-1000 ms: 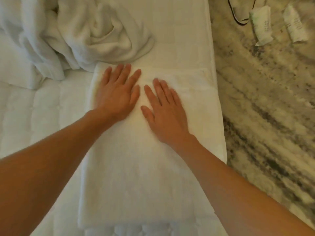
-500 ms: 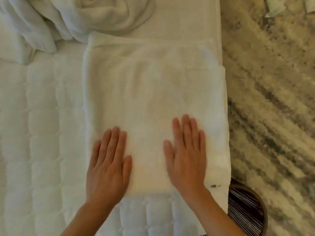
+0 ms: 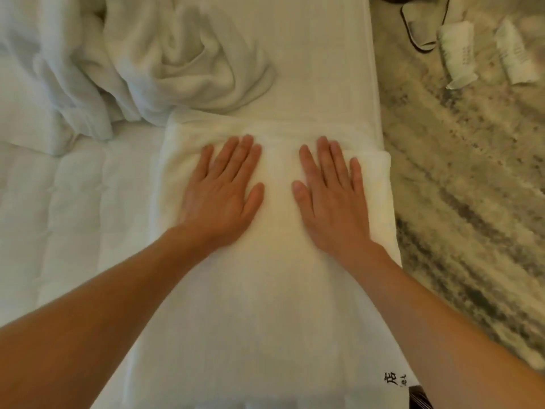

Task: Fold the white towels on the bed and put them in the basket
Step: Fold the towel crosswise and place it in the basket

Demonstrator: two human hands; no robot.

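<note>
The quilted white bed (image 3: 73, 202) carries a folded white towel (image 3: 265, 305) along its right edge, next to the marbled carpet (image 3: 472, 202), and a crumpled white towel (image 3: 182, 60) lies just beyond the folded one. The left hand (image 3: 221, 190) and the right hand (image 3: 333, 193) lie flat, palms down, on the far part of the folded towel, fingers stretched and gripping nothing. On the carpet are two small wrapped packets (image 3: 457, 54) beside a slipper (image 3: 421, 25).
</note>
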